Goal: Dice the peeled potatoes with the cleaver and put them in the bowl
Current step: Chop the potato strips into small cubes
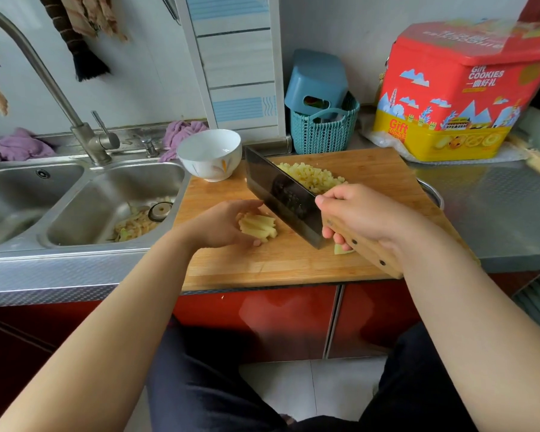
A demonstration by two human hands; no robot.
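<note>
A small bundle of pale yellow potato sticks (258, 227) sits on the wooden cutting board (293, 260), cupped by the left hand (222, 224), whose fingers curl around the far side of the bundle and steady it, thumb tucked near the bottom edge. Just to the right of that hand is the dark, wide-bladed steel cleaver (282, 194), blade edge down on the board right beside the sticks and angled away toward the back. The right hand (359, 213) is wrapped tight around its chunky riveted wooden handle (363, 249), forefinger up by the blade. There's a little pale scrap (340, 249) poking out under that hand, can't tell what exactly. Beyond the cleaver, further from both hands, a heap of diced yellow potato cubes (310, 177) lies on the board. Past the left hand, at the board's back corner, stands a white ceramic bowl (211, 154). Way off left is the stainless steel double sink (85, 198) with peelings in it, and off to the right back there's a teal woven plastic basket (323, 132) and a red-and-yellow cookie tin (459, 95).
</note>
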